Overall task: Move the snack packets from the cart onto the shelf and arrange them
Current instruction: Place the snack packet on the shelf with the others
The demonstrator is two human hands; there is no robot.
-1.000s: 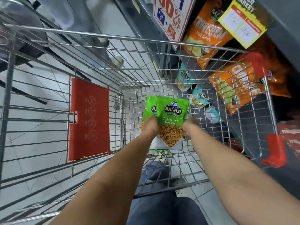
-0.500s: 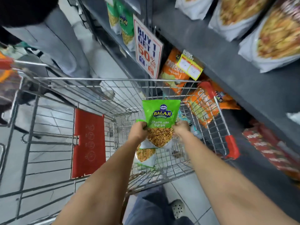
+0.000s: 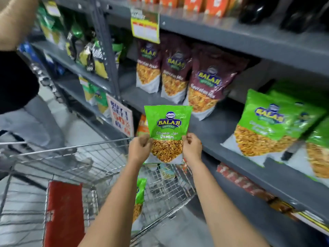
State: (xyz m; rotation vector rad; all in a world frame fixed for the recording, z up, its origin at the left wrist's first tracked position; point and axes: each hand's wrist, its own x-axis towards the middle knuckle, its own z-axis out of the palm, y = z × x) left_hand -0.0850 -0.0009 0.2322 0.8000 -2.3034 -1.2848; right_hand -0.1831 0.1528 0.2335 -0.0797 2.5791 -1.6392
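Observation:
I hold a green Balaji Chana Jor Garam packet [image 3: 167, 127] upright above the cart's far end, in front of the grey shelf [image 3: 219, 125]. My left hand [image 3: 139, 148] grips its lower left edge and my right hand [image 3: 191, 148] grips its lower right edge. Below, another green packet [image 3: 140, 193] stands in the wire cart [image 3: 74, 154], partly hidden by my left forearm. On the shelf to the right lean matching green packets [image 3: 267, 122]. Maroon Navratan Mix packets [image 3: 204, 81] stand further back on the same shelf.
Another person [image 3: 16, 82] in a dark top stands at the left beside the cart. A red child-seat flap [image 3: 64, 213] hangs in the cart. A "buy 1 get 1" sign [image 3: 121, 118] hangs off the shelf edge. Red and orange packets [image 3: 249, 188] fill the lower shelf.
Both hands have lifted the green packet up out of the cart to shelf height. The view has swung up from the cart basket to the shelves.

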